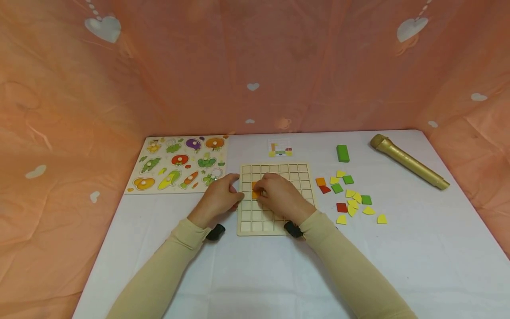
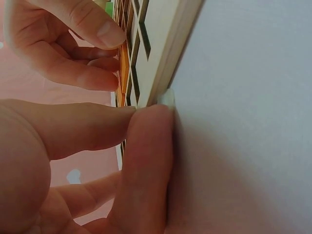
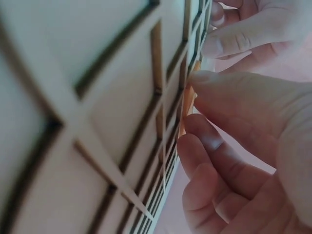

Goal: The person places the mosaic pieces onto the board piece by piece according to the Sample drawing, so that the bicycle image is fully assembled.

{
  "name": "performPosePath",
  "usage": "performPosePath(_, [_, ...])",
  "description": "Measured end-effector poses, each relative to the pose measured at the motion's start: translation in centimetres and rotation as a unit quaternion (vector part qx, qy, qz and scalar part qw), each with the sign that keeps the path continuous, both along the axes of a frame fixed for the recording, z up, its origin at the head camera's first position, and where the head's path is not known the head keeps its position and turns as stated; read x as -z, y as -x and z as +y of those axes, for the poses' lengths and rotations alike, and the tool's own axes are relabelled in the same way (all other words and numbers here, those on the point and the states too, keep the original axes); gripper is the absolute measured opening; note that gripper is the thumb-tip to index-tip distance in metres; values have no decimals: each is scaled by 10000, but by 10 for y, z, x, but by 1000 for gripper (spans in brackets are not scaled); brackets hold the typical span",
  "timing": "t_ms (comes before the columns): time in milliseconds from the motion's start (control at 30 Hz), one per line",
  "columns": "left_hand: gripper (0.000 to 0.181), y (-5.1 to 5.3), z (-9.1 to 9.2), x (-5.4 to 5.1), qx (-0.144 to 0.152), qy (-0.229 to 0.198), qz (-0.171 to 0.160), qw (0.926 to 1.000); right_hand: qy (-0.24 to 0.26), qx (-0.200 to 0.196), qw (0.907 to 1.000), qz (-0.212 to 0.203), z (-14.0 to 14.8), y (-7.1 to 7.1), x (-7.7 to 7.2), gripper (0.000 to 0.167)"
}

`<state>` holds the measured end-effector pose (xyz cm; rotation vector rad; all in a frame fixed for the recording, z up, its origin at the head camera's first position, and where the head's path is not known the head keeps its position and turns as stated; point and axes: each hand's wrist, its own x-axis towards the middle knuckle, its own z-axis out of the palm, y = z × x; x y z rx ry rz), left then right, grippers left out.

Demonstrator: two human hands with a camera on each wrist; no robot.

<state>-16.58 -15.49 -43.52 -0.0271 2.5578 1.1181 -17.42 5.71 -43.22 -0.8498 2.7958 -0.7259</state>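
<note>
A wooden grid board (image 1: 256,226) lies flat on the table, orange squares (image 1: 254,195) in its left part. My left hand (image 1: 215,199) holds the board's left edge; in the left wrist view that hand's (image 2: 144,165) thumb is on top and a finger is against the side. Over the orange squares is my right hand (image 1: 280,195). The right wrist view shows thumb and fingertips of this hand (image 3: 243,107) pinching an orange piece (image 3: 188,105) at the grid surface; whether it sits fully in its cell is hidden.
Right of the board lie loose yellow, green, red (image 1: 341,207) and orange pieces, a green block (image 1: 342,153) and a gold microphone (image 1: 410,161). A small pattern card (image 1: 280,147) lies behind the board, a vegetable puzzle (image 1: 179,164) at the left.
</note>
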Motion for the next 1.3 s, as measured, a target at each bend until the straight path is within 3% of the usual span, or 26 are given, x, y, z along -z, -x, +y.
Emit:
performPosePath(200, [66, 0, 1, -2, 59, 92, 91, 9999, 133, 135, 9997, -170, 16, 6, -6, 22])
performPosePath(533, [67, -1, -1, -3, 59, 118, 100, 9999, 251, 1185, 9918, -412, 89, 8, -12, 27])
performPosePath(833, [68, 0, -1, 0, 47, -31, -22, 10000, -139, 2016, 9779, -533, 140, 12, -14, 28])
performPosePath(1300, [69, 1, -1, 2, 25, -45, -51, 10000, -227, 2127, 9726, -908, 147, 16, -9, 24])
